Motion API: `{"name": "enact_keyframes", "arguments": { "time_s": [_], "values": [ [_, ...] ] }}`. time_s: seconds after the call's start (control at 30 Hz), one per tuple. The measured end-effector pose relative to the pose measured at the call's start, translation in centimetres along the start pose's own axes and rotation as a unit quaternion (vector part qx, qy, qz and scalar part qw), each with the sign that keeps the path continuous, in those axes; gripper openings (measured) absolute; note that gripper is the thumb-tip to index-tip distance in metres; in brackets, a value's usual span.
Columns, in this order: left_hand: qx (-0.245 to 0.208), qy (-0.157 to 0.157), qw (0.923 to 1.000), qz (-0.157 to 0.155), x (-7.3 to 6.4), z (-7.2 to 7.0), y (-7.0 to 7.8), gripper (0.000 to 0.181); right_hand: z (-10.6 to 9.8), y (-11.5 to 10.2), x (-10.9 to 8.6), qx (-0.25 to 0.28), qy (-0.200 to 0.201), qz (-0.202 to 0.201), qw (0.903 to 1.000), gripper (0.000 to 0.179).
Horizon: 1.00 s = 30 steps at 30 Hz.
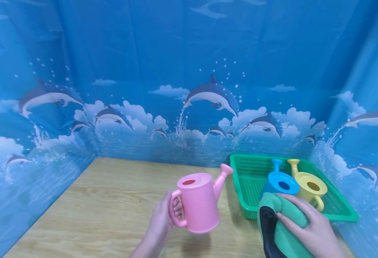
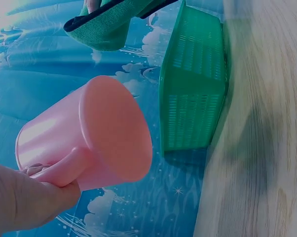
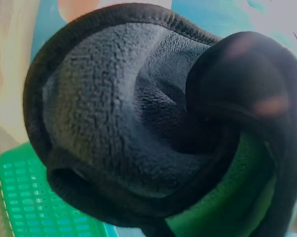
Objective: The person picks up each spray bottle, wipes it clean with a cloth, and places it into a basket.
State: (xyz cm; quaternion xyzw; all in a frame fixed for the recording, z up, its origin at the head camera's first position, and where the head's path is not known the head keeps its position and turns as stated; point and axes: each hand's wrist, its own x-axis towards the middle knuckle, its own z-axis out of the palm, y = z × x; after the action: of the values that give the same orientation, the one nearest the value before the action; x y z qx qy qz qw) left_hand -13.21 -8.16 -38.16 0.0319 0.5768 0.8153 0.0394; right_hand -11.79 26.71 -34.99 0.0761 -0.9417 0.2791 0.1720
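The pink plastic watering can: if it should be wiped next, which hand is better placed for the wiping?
The right hand, probably: it grips the soft green-and-black cloth. The left hand holds the pink plastic watering can by its handle, so it seems better suited to steadying it.

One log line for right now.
Left hand: grips pink watering can by handle; right hand: holds green fabric item; green basket: blue can, yellow can inside

Wide open tabletop left of pink watering can. Its spout crowds basket at left rim in head view. Basket's left part open from above; blue watering can and yellow watering can block middle and right. Green cloth obstructs front approach.
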Motion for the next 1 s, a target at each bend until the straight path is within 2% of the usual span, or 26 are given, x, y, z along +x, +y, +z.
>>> {"name": "enact_keyframes", "arguments": {
  "time_s": [0.13,0.3,0.5,0.63,0.7,0.77,0.83,1.0],
  "values": [
    [0.013,-0.008,0.9999,-0.007,0.1,0.2,-0.1,0.043,0.3,-0.5,-0.1,0.005,0.018,-0.009,0.9998,0.045],
    [0.046,-0.018,0.9986,-0.019,-0.1,0.3,-0.3,0.044,1.1,-1.8,-0.4,0.019,0.071,-0.053,0.9959,0.051],
    [0.066,-0.017,0.9975,-0.021,-0.3,0.6,-1.0,0.043,2.2,-3.6,-0.9,0.053,0.149,-0.137,0.9779,0.066],
    [0.070,-0.017,0.9973,-0.011,-0.4,0.8,-1.2,0.051,3.1,-4.5,-0.7,0.061,0.167,-0.178,0.9680,0.070],
    [0.070,-0.018,0.9973,-0.013,-0.4,1.0,-1.1,0.051,3.4,-4.9,-0.5,0.063,0.173,-0.192,0.9640,0.064],
    [0.062,-0.022,0.9977,-0.017,-0.3,1.3,-0.9,0.049,3.9,-5.2,-0.3,0.066,0.191,-0.212,0.9560,0.048],
    [0.053,-0.022,0.9981,-0.024,-0.2,1.6,-0.7,0.044,4.4,-5.7,0.0,0.059,0.222,-0.239,0.9434,0.038],
    [0.053,-0.017,0.9983,-0.019,-0.2,2.1,-0.5,0.044,5.9,-7.2,0.6,0.005,0.295,-0.307,0.9048,0.044]
  ]
}}
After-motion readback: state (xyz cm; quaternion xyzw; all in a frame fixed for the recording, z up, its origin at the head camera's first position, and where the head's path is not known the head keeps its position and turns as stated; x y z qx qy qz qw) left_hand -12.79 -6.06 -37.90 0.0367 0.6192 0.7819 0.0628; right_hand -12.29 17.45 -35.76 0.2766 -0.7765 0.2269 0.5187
